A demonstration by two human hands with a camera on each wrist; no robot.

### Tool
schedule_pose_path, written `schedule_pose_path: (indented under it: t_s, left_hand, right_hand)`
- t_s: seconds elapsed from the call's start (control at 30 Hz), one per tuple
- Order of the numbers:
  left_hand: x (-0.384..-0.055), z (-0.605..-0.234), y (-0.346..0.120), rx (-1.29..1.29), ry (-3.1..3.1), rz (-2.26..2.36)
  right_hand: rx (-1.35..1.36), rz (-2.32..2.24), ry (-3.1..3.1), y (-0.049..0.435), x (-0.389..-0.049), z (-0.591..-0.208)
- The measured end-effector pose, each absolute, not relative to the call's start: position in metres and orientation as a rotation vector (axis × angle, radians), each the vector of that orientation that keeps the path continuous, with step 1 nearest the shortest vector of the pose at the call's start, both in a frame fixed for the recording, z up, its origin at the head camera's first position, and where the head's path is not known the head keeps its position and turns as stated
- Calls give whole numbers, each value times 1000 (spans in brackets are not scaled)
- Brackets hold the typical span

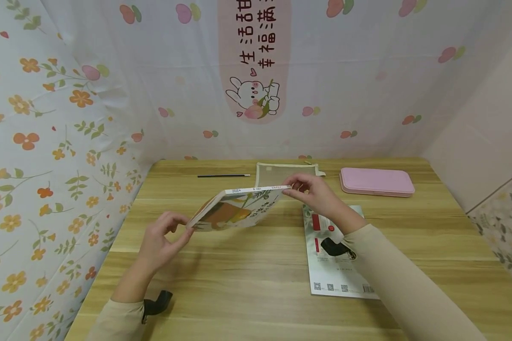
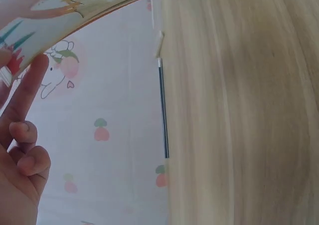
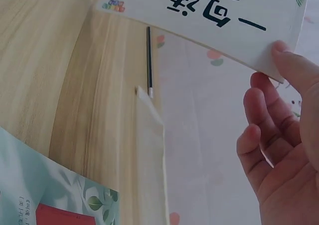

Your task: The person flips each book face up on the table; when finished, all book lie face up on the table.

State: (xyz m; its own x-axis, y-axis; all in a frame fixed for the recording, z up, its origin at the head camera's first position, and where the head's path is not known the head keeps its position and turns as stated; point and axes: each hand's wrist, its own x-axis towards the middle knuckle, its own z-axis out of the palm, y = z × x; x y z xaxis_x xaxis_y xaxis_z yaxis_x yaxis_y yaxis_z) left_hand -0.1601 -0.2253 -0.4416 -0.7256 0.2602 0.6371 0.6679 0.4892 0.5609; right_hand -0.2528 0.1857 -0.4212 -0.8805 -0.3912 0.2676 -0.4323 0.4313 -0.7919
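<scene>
1. The illustrated book [image 1: 239, 218] is held up over the middle of the worktop [image 1: 239, 303], tilted, its spine along the upper edge and its picture cover towards the person; both wrist views show it raised clear of the wood
2. The left hand [image 1: 164, 239] pinches the book's lower left corner between thumb and index finger, its other fingers curled in and away from the book
3. The right hand [image 1: 315, 192] pinches the corner at the right end of the spine, thumb on the cover, fingers behind; neither hand is spread wide
4. With only two corners gripped, the book could swing or slip if either pinch loosens, its weight hanging between them; the covers might also fall open, since no finger clamps the page edges midway
5. To the right, a second book [image 1: 337, 279] lies flat beneath the right sleeve [image 1: 392, 265]; a low forearm or dangling cuff could drag it askew, though whether they touch I cannot tell
6. Beyond, the pale-edged pouch [image 1: 281, 175] lies partly behind the raised spine, with a dark pencil [image 1: 224, 175] to its left; a forward dip could knock the pencil and set it rolling
7. The pink case [image 1: 377, 181], farther right, seems least at risk
</scene>
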Motion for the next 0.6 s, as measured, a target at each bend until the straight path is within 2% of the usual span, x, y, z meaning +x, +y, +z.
schedule_pose_path:
  t_s: [0.6]
  left_hand:
    - [-162,-445,-220,-655,-2255,-1335]
  right_hand:
    - [677,1411,-2684,180,-250,-425]
